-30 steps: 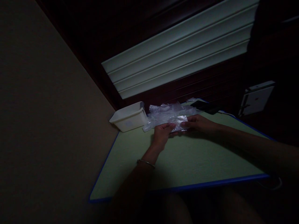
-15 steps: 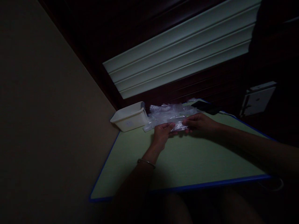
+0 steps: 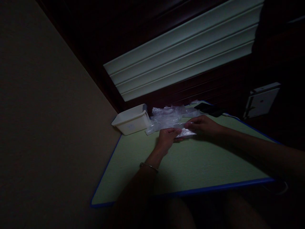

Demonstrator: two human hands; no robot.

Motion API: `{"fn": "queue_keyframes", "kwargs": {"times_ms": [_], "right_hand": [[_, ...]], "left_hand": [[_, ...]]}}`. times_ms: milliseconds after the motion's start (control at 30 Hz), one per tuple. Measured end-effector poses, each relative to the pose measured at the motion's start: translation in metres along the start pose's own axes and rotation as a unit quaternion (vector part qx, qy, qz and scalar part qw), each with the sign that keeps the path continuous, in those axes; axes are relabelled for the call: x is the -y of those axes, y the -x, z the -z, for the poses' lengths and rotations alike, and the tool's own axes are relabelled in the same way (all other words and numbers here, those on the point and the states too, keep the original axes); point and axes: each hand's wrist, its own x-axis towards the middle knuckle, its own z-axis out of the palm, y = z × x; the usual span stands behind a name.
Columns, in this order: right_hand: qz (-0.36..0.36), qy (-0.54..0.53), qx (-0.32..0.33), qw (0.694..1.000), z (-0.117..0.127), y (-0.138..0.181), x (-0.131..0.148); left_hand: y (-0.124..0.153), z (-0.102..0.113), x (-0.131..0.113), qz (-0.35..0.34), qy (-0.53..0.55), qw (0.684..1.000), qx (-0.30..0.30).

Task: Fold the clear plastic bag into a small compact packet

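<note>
My left hand [image 3: 166, 137] and my right hand [image 3: 202, 125] both pinch a small clear plastic bag [image 3: 186, 133] between them, just above a green table [image 3: 190, 162] with a blue edge. The bag lies almost flat at the fingertips. Behind it sits a heap of crumpled clear plastic bags [image 3: 166, 117]. A thin bracelet [image 3: 149, 166] circles my left wrist. The scene is dim and the bag's contents cannot be made out.
A white plastic tub [image 3: 132, 119] stands at the table's far left corner. A dark flat object [image 3: 211, 109] lies at the far edge, right of the heap. A white box [image 3: 260, 100] sits off the table to the right. A beige wall runs along the left.
The small bag has dropped from a raised, tilted hold to nearly flat on the table. My left hand has slid slightly right over its edge.
</note>
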Motion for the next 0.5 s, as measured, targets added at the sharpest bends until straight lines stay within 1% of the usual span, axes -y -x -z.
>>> {"fn": "queue_keyframes", "kwargs": {"times_ms": [100,233,367,400,433,500], "right_hand": [[0.006,0.014,-0.017,1.0,0.003,-0.001,0.0],[-0.022,-0.034,-0.043,0.998,0.006,-0.004,0.001],[-0.023,-0.075,-0.099,0.992,0.012,-0.012,-0.005],[-0.019,-0.087,-0.096,0.991,0.014,-0.013,-0.006],[-0.019,-0.091,-0.073,0.993,0.016,-0.013,-0.006],[-0.034,-0.071,0.014,0.997,0.018,-0.008,-0.002]], "left_hand": [[0.001,0.0,-0.001,0.003,-0.002,1.0,-0.003],[-0.002,0.003,-0.001,0.003,-0.007,1.0,-0.001],[-0.005,0.009,0.0,0.002,-0.003,1.0,-0.004],[-0.005,0.01,0.0,0.008,-0.007,1.0,0.005],[-0.004,0.011,-0.001,0.019,-0.015,0.999,0.022],[-0.001,0.013,-0.003,0.05,-0.04,0.995,0.076]]}}
